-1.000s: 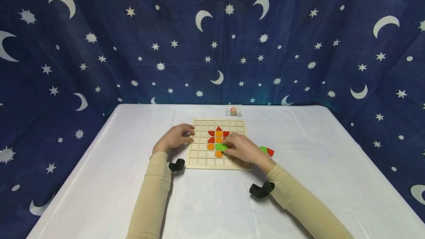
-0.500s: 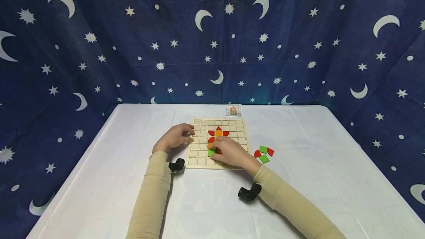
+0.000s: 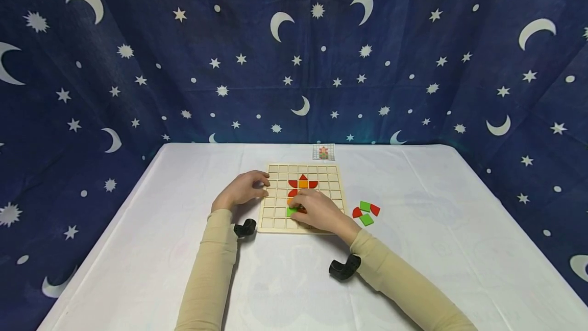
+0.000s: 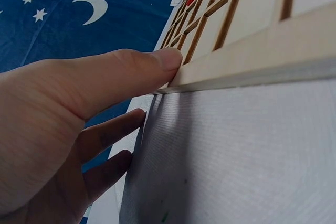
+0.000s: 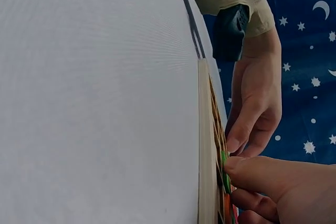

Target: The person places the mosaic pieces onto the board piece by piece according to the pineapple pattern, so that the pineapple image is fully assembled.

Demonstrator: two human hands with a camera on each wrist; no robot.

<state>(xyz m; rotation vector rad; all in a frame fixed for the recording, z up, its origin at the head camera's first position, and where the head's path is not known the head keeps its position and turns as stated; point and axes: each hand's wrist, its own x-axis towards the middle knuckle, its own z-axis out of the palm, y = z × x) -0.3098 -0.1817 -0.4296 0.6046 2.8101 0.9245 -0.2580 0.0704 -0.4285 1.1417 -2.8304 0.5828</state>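
A wooden grid board (image 3: 274, 221) lies on the white table, with red and orange tiles set in its cells. My right hand (image 3: 319, 210) is over its lower middle and pinches a green square tile (image 3: 291, 212) between thumb and fingers, down at a cell left of centre. In the right wrist view the thumb meets the green tile (image 5: 226, 166) low on the board. My left hand (image 3: 241, 189) stays at the board's left edge; its thumb touches the rim in the left wrist view, the fingers relaxed beside it. The right hand hides several tiles.
Right of the board lie loose tiles: a green square (image 3: 366, 219), another green square (image 3: 365, 206) and two red quarter-round pieces. A small card (image 3: 323, 152) printed with a gridded picture sits behind the board. A dark star-patterned cloth (image 3: 294, 65) hangs behind the table.
My right hand has carried the green tile left and nearer across the board, then stays almost still. More loose tiles at the right have come into sight. The left hand keeps its place.
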